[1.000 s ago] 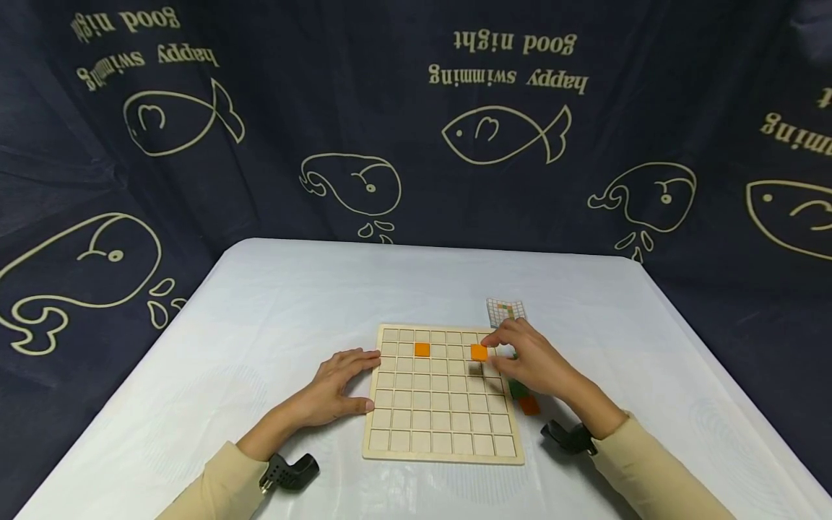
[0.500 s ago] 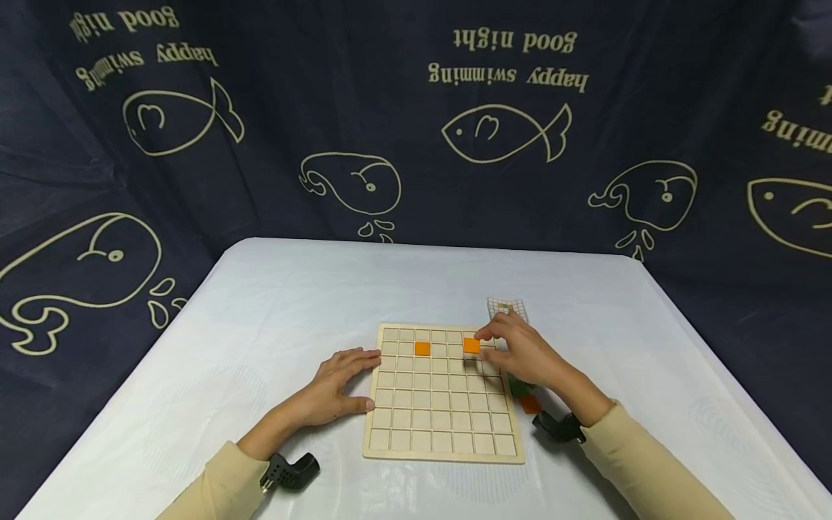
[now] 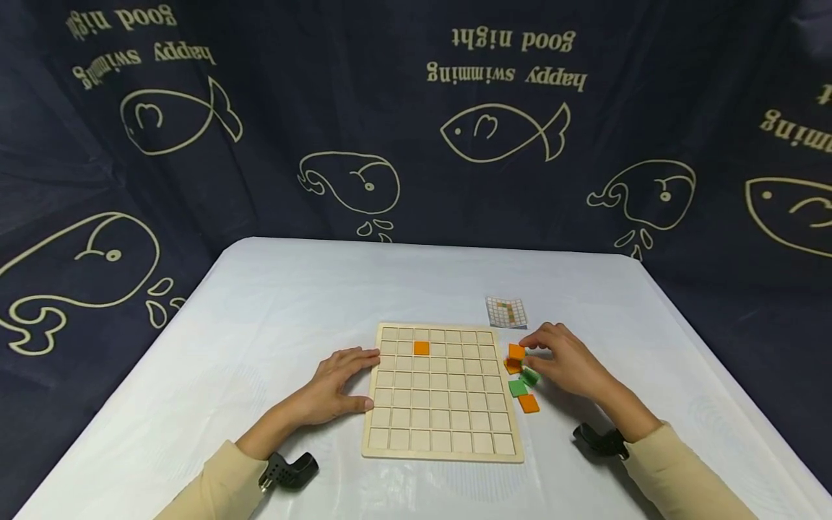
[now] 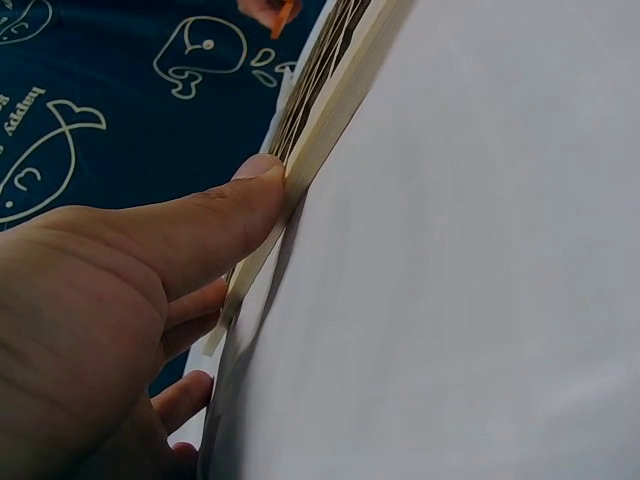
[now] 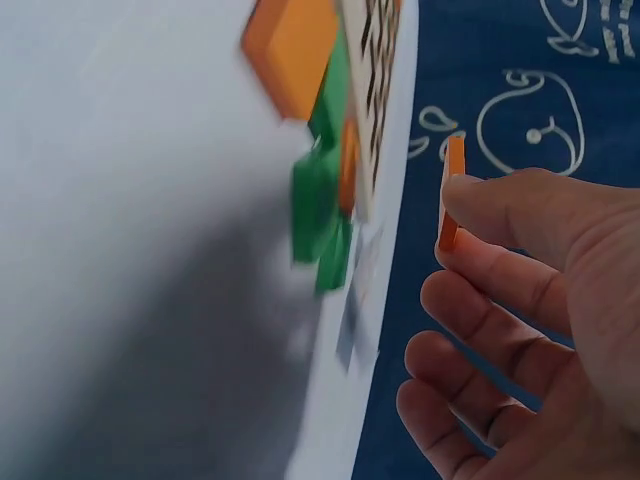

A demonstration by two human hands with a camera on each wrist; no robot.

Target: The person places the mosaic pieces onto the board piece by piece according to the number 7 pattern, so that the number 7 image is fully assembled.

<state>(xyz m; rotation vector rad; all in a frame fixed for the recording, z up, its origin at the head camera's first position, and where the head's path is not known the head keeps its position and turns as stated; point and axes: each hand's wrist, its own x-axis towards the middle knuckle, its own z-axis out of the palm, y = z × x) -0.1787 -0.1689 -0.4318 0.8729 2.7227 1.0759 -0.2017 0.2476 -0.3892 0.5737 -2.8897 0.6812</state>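
Observation:
A wooden grid board [image 3: 442, 401] lies on the table, with one orange tile [image 3: 421, 348] in its second row from the far edge. My left hand [image 3: 328, 388] rests against the board's left edge, thumb and fingertips touching the rim, as the left wrist view also shows its thumb [image 4: 225, 225] on the board's side. Beyond the board's right edge, my right hand [image 3: 572, 361] pinches an orange tile [image 3: 516, 352] between thumb and fingers; in the right wrist view the tile [image 5: 454, 195] stands edge-on, clear of the table. Below it lie green tiles [image 3: 518, 388] and orange tiles [image 3: 529, 404].
A small printed grid card [image 3: 506, 313] lies past the board's far right corner. The white table [image 3: 312, 289] ends at a dark curtain [image 3: 416, 195] with fish and whale drawings. Each wrist wears a black device, the left one [image 3: 289, 471] near the table's front.
My right hand has moved from above the board's far right part to the loose tiles on the right, carrying the orange tile along. The card shows fully. My left hand has stayed put.

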